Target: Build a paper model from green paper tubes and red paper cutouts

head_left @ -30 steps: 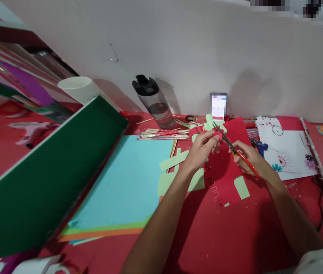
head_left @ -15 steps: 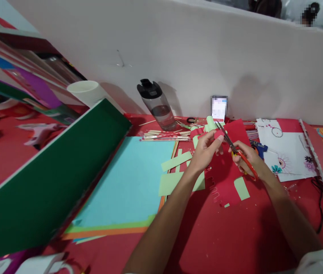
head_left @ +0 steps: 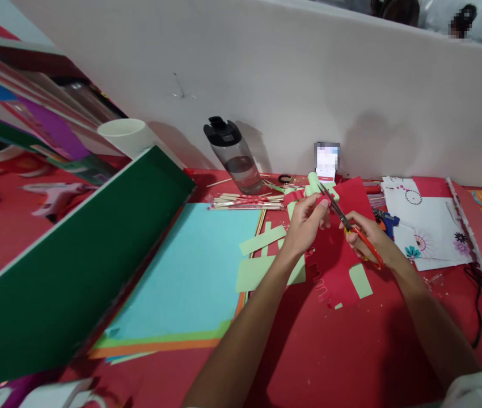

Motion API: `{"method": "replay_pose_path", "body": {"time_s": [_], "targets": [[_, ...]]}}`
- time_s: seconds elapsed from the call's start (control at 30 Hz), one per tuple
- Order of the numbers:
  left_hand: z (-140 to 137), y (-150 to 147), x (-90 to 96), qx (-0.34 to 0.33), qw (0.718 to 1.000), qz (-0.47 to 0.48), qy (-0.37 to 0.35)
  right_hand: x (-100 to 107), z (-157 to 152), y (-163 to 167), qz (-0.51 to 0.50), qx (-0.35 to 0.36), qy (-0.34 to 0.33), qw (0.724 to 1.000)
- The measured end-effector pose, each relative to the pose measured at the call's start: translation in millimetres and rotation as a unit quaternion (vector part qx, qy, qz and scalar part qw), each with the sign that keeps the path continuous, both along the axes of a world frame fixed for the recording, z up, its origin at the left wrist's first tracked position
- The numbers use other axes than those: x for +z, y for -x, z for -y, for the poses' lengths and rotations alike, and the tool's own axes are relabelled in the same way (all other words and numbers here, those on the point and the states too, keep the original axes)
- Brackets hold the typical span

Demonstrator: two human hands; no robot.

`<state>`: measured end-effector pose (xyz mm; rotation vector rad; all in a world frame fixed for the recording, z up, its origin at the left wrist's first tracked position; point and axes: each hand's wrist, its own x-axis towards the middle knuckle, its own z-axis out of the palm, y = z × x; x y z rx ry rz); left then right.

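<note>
Between the thumb and fingers of my left hand (head_left: 305,223) is a small red paper piece (head_left: 324,202). My right hand (head_left: 365,233) grips a pair of scissors (head_left: 365,240) with orange-red handles, and the metal blades point up and left beside that piece. Beneath both hands lies a sheet of red paper (head_left: 343,260) with scalloped cut-outs along its left edge. A pale green paper scrap (head_left: 360,281) rests on the sheet, and more green strips (head_left: 262,240) lie to the left. Rolled green paper (head_left: 312,181) sits just behind my left hand.
A stack of coloured paper (head_left: 194,266) lies left, beside a tilted dark green board (head_left: 83,266). Behind stand a water bottle (head_left: 241,161) and a lit phone (head_left: 326,161) against the white partition (head_left: 266,73). A blue glue gun (head_left: 389,222) and decorated white paper (head_left: 428,221) are at right.
My left hand and the red paper piece have shifted slightly left and turned a little. The scissors have moved a touch left too, their blades still close to the piece.
</note>
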<state>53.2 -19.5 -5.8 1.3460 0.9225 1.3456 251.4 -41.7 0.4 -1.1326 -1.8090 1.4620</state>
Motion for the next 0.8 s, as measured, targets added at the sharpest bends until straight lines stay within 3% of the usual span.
{"method": "replay_pose_path", "body": {"time_s": [0.2, 0.47, 0.8], "targets": [[-0.5, 5.8, 1.9, -0.017, 1.000, -0.017, -0.009, -1.0, -1.7, -3.1, 0.002, 0.016, -0.016, 1.000], [-1.0, 11.6, 3.7, -0.039, 0.998, -0.049, 0.006, 6.2, 1.2, -3.0, 0.025, 0.020, 0.012, 0.999], [-1.8, 10.9, 2.9, -0.054, 0.998, -0.012, 0.042, 14.1, 4.3, 0.6, 0.036, 0.014, -0.010, 0.999]]}}
